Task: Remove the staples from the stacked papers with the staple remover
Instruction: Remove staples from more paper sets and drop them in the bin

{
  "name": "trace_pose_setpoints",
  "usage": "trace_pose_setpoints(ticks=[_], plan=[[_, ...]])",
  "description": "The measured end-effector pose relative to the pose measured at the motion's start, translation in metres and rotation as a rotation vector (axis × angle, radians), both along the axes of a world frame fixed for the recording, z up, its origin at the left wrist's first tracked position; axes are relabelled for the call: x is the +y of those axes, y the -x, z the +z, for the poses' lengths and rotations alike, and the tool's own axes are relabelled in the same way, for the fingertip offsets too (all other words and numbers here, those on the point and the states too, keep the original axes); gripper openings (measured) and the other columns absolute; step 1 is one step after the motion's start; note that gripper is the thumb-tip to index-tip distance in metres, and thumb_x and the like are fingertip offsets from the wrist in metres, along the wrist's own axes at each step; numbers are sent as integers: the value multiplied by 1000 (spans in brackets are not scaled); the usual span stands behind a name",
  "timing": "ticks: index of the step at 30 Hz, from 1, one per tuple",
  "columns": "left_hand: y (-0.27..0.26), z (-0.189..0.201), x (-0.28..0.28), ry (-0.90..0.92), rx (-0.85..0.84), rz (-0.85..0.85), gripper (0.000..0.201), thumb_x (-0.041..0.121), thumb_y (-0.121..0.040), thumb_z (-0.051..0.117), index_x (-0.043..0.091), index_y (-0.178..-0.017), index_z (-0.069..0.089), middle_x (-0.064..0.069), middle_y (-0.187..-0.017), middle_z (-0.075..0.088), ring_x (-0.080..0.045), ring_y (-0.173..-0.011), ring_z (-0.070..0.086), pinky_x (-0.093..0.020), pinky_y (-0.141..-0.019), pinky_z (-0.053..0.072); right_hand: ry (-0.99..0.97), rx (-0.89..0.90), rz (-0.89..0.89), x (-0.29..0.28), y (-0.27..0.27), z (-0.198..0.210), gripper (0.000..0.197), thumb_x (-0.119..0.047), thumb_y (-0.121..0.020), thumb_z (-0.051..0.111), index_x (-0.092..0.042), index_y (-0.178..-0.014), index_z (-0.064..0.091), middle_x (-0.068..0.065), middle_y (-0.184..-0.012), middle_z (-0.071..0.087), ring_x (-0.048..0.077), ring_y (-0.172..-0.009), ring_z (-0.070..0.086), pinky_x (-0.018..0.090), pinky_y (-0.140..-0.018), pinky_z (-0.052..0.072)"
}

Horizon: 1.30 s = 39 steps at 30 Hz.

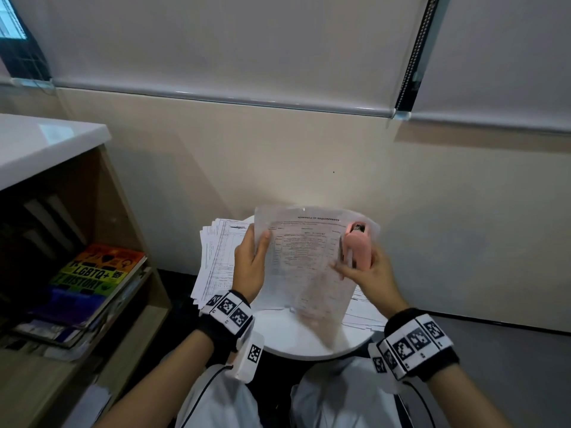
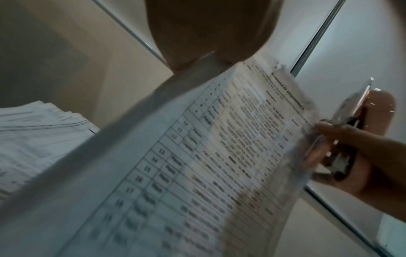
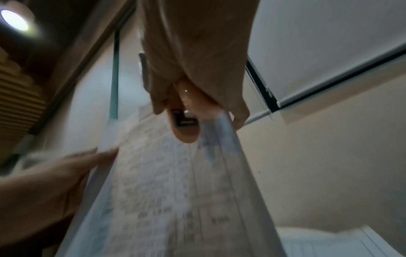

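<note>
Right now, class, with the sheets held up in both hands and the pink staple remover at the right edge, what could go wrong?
1. The sheets are in the air, held only at the edges by the left hand and right hand; pulling could tear the thin paper.
2. The right hand grips both the staple remover and the sheet edge, so the tool may slip.
3. The pile overhangs the small round table; a nudge might spill it.

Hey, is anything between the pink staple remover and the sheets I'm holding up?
Nothing visible. The right hand holds the pink staple remover right against the right edge of the held sheets, which the left hand grips opposite.
</note>
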<state>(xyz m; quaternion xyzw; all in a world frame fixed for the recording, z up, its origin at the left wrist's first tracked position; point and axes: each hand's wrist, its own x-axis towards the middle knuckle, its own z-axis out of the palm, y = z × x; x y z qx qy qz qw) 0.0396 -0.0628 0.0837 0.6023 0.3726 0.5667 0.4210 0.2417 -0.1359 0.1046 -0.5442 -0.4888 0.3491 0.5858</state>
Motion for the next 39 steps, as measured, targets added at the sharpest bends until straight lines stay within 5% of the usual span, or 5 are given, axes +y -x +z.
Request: trace_pose_setpoints(ticks=[3,10,18,32,39], plan=[[3,6,3,28,-21,39,20,25,-100,42,11,-108,54,0,-95,70,-13,-85,70,-29,-70,59,-221,136,-154,10,-1,34,57,2,-67,81,-3,-116,52,18,-118,61,28,-102,64,41,-83,57],[6,-13,-9,133,-36,67,30,33,-100,39,10,-99,57,-17,-95,66,-34,-87,65,-53,-78,53,-323,498,-316,46,48,107,15,-7,-71,65,-5,-83,56,9,-71,58,25,-63,57,27,-55,47],[3,-10,-32,86,-20,46,32,34,-101,38,9,-95,57,-7,-88,65,-18,-83,63,-38,-76,52,-155,168,-287,85,123,86,10,-12,-78,64,-18,-71,59,-8,-60,58,1,-46,49,18,-47,43],[3,-12,-31,57,41,74,36,37,-100,39,7,-86,53,-8,-79,61,-11,-75,55,-39,-69,48,-134,6,-308,92,140,62,25,-34,-64,53,-10,-66,61,-2,-60,61,16,-55,54,26,-51,40],[11,-10,-26,114,49,-6,41,45,-98,39,7,-91,53,-17,-80,62,-23,-69,58,-49,-63,51,-74,43,-364,85,85,64,34,-55,-62,55,-28,-82,59,-2,-81,66,33,-95,61,47,-91,46]])
